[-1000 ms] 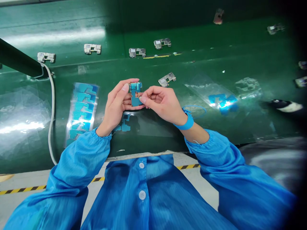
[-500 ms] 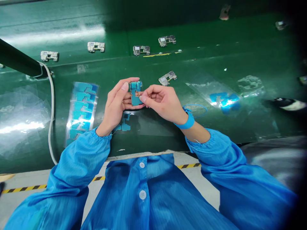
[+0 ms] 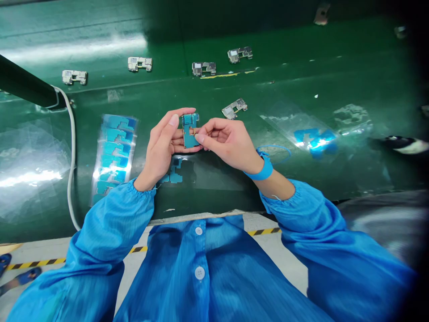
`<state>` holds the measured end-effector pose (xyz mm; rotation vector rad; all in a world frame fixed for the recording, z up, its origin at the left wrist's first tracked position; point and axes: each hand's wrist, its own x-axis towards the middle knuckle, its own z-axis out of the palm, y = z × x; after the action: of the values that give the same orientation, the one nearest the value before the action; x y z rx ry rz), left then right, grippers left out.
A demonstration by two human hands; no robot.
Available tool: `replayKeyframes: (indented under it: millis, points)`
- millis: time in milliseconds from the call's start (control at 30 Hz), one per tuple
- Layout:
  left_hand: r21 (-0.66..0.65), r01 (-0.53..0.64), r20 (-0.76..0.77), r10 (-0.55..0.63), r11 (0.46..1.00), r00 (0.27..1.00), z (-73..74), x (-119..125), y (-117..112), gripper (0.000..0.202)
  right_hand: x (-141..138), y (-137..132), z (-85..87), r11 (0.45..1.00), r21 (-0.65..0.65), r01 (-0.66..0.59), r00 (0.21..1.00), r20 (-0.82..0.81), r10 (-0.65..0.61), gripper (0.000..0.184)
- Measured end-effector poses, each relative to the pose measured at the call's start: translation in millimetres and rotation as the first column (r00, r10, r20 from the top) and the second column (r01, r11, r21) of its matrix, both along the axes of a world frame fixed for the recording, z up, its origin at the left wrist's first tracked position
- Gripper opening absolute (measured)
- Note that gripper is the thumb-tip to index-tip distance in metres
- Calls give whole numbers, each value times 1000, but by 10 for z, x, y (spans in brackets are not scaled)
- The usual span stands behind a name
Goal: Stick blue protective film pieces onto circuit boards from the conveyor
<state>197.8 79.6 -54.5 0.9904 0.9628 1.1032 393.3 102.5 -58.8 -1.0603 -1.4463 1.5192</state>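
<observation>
The left hand [image 3: 161,145], half closed, holds a small blue circuit board [image 3: 189,129] against its fingers, while the partly curled right hand [image 3: 228,143] pinches the board's side. The board sits above the green counter [image 3: 301,85], near its front edge, just short of a metal bracket [image 3: 234,108].

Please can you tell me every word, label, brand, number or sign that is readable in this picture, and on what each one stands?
No text can be read here. The circuit board, held by the left hand and right hand, may carry tiny print, but it is too small to tell. The metal shield frames and the sheet of blue-green film pieces show no legible marks, and the blue wrist strap shows no text.
</observation>
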Motion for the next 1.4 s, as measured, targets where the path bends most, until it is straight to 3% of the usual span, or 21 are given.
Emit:
replayKeyframes:
  millis: [400, 700, 1400]
  points:
    - [-1, 20, -31, -20, 1000, 999, 14, -16, -5, 55, 7, 6, -12, 1000, 1, -9, 999, -43, 9, 49]
    - [23, 45, -75, -43, 999, 996, -9, -19, -6, 59, -3, 8, -31, 1000, 6, 7, 999, -33, -7, 50]
    - [-15, -1, -3, 1, 1000, 1000, 27, 5, -16, 53, -26, -3, 68, 999, -51, 14, 999, -28, -15, 54]
